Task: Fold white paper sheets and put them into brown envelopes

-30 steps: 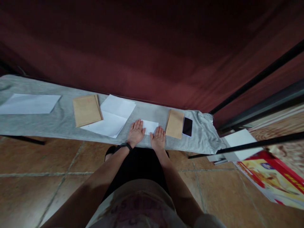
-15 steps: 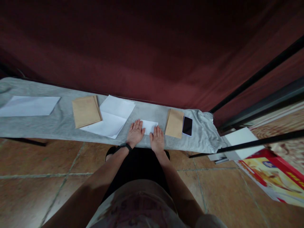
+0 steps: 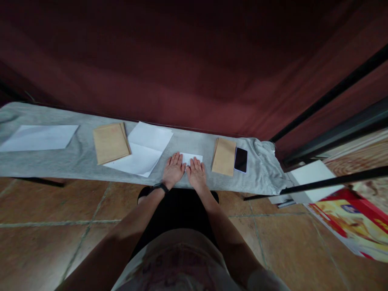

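Note:
A small folded piece of white paper [image 3: 192, 156] lies flat on the grey cloth in front of me, partly covered by both hands. My left hand [image 3: 173, 170], with a dark band on its wrist, rests palm down over the paper's left end, fingers stretched out. Palm down too, my right hand [image 3: 197, 173] lies across the paper's lower middle with its fingers straight. The thumbs almost meet. Left of my hands, creased white sheets [image 3: 148, 141] lie partly under a stack of brown envelopes [image 3: 110, 143].
More brown envelopes [image 3: 223, 157] lie right of my hands, beside a phone [image 3: 241, 159]. White paper [image 3: 42, 137] is at the far left of the cloth-covered bench [image 3: 75, 167]. A dark red curtain [image 3: 182, 81] hangs behind. A red and yellow box [image 3: 354, 222] stands at right.
My right hand has slid left across the small folded paper, closer to my left hand. My left hand stays in place on the paper's left end.

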A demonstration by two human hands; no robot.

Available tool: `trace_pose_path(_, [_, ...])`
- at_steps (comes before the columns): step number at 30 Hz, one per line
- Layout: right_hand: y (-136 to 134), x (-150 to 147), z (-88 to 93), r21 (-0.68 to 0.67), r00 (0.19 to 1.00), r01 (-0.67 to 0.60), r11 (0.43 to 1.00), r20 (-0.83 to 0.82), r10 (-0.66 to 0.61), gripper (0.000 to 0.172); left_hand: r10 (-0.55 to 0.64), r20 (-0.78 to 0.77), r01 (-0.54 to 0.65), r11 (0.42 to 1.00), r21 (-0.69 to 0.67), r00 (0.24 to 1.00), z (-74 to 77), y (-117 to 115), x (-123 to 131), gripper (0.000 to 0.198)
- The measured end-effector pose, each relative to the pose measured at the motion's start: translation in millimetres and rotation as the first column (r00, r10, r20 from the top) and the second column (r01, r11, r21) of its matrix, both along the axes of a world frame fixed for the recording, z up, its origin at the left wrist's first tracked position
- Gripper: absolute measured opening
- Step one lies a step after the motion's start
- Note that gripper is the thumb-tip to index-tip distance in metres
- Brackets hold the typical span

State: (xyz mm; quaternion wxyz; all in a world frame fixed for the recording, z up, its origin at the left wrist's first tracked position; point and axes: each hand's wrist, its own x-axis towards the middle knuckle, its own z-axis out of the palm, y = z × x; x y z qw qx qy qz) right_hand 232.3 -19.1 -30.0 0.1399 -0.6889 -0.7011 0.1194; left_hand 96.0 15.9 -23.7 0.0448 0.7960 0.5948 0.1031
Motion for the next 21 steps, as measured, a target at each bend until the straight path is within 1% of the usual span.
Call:
trace_pose_path(10, [23.0,12.3,-3.9,0.054,0.996,0.077,0.996,0.048,-0.08,0.06,0.013,0.03,-0.012,1.0,-0.029,0.999,0.2,1.7,0.1,0.063])
trace_pose_path(16, [26.4,11.5,-7.2,0.09,0.99,0.114,0.989,0.073,-0.12,0.062,0.015,0.047,-0.014,1.0,-0.016,0.999,1.0,0.7,0.3,0.062])
trace_pose_path(21, [23.7,9.1,-9.3,0.119,0.982,0.151,0.981,0.097,-0.162,0.064,0.006,0.042,-0.006,1.0,-0.006,0.999,0.3,1.0,-0.2,0.062])
